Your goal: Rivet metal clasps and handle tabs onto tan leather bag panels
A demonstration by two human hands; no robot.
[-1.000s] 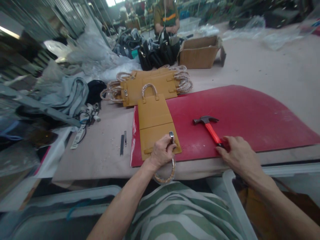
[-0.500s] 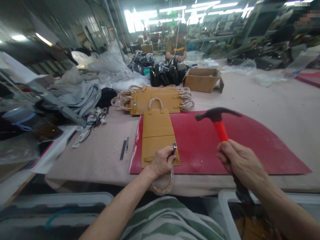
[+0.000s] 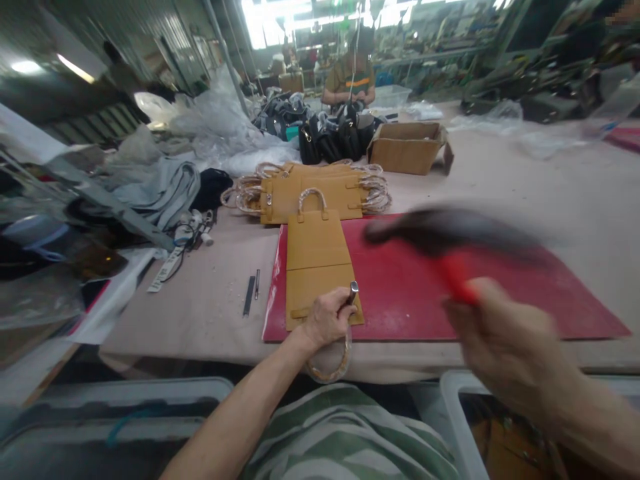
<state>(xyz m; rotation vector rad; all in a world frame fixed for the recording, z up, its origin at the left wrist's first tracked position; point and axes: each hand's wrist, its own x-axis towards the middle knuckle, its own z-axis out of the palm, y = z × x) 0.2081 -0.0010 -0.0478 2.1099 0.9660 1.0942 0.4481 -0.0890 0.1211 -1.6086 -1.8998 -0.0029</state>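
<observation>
My left hand [image 3: 327, 316] is closed round a short metal punch [image 3: 353, 291], held upright near the right edge of a tan bag panel [image 3: 319, 248]. The punch's lower tip is hidden by my fingers. One wrapped handle [image 3: 313, 195] arches from the panel's far end; another handle [image 3: 330, 375] hangs over the table edge below my hand. To the right, my right hand [image 3: 505, 340] grips a claw hammer [image 3: 457, 273] with a red and black handle, raised and smeared by motion. Beneath the panel lies a dark red board [image 3: 400, 287].
Tan bag panels with wrapped handles [image 3: 315, 197] are stacked behind the board. A dark flat strip [image 3: 249, 295] and a thin metal rod [image 3: 257, 284] lie at left. Farther back are a cardboard box [image 3: 407, 150], black bags [image 3: 333, 140] and a seated person [image 3: 350, 83].
The hammer and my right hand have come up closer to the camera and are now blurred. My left hand keeps its hold on the punch at the same spot on the panel.
</observation>
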